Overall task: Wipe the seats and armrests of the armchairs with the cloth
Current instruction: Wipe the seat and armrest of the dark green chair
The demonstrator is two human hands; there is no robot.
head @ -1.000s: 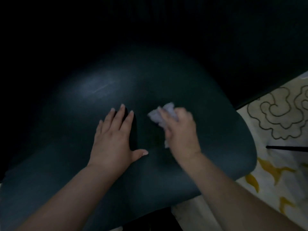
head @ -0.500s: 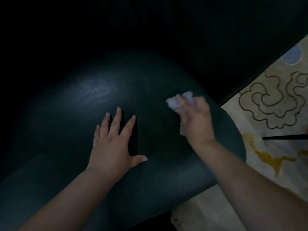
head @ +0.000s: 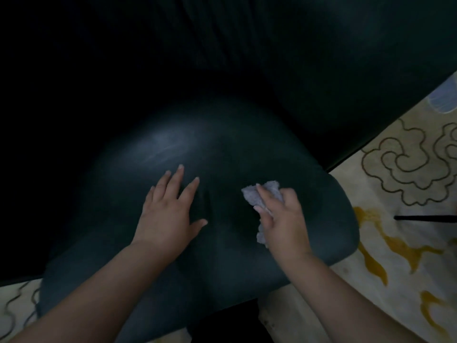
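One crumpled, seemingly pale-grey cloth (head: 262, 194) under right hand (head: 282, 219).

The room was dim, and most of the view lay in deep shadow. A dark upholstered mass (head: 321, 70) filled the top and ran down to the right, its surface nearly black with faint folds. Along the right side lay a pale cream rug (head: 385, 243), lit more brightly than anything else. It bore a dark scrolling cloud outline (head: 405, 167) and, nearer the viewer, mustard-yellow shapes (head: 376, 256). A thin black bar (head: 425, 218) crossed the rug from the right edge. At the lower left corner a strip of the same rug (head: 17, 308) showed more dark curls.
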